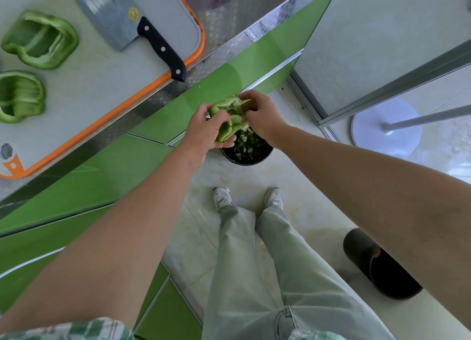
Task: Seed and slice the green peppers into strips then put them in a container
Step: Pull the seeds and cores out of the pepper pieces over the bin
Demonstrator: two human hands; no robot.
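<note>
Your left hand (206,133) grips a green pepper piece (229,120) over the scrap bin (246,152) while your right hand (262,115) pinches its pale core.

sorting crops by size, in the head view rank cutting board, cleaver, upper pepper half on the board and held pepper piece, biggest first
1. cutting board
2. cleaver
3. upper pepper half
4. held pepper piece: partly covered and farther from the camera, so its rank against the half is unsure
</note>
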